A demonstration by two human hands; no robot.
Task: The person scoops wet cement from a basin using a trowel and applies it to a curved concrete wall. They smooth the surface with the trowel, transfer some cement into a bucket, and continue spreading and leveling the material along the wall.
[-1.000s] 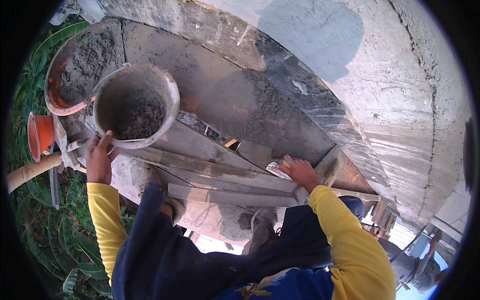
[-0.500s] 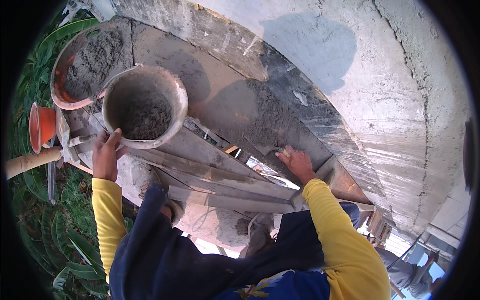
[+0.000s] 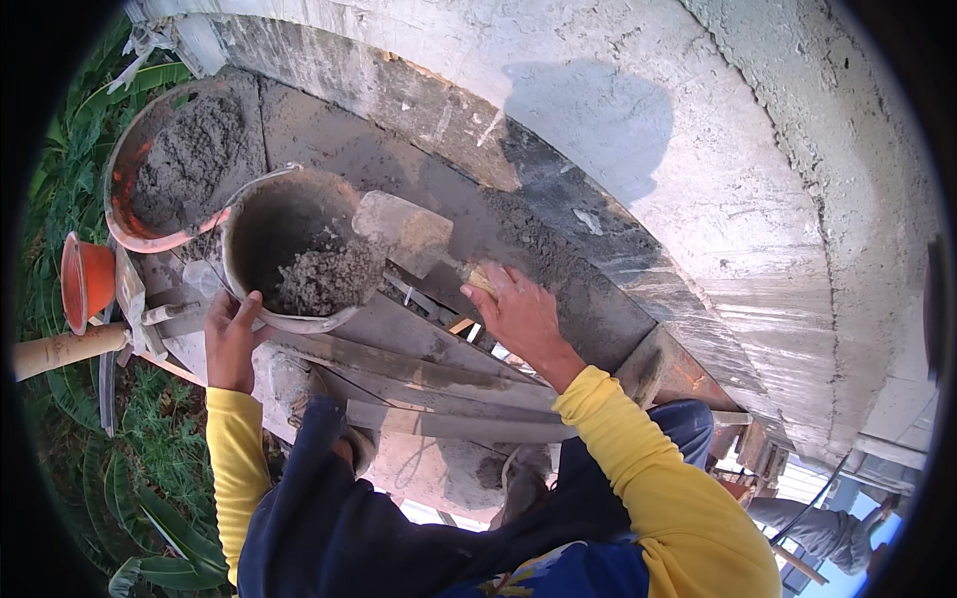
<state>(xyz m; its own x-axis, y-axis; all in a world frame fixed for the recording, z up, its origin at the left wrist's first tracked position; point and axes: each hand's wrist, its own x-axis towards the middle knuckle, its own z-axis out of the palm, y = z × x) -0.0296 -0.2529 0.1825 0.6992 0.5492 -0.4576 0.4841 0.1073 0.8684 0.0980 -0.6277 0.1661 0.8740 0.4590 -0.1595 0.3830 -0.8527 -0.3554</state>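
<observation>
My left hand [image 3: 235, 334] grips the near rim of a mortar-smeared bucket [image 3: 309, 324], thumb over the edge, and the bucket leans toward the right. Wet grey mortar [image 3: 324, 277] lies inside it. In my right hand [image 3: 523, 317] is the handle of a trowel [image 3: 406, 227]; its flat, mortar-coated blade is raised at the bucket's right rim. Below the blade a bed of wet mortar [image 3: 558, 269] runs along the foot of the concrete wall. Whether the blade touches the rim I cannot tell.
A large orange tub [image 3: 128, 221] of mortar stands at the far left, with a smaller orange bucket [image 3: 90, 283] nearer. The curved concrete wall [image 3: 678, 189] rises on the right. Narrow planks [image 3: 449, 421] lie by my feet, with gaps between boards. Another person's leg [image 3: 817, 533] shows at lower right.
My right hand has lifted the trowel from the mortar bed and brought it left to the bucket. The bucket has tilted rightward under my left hand, and its mortar has shifted toward that side.
</observation>
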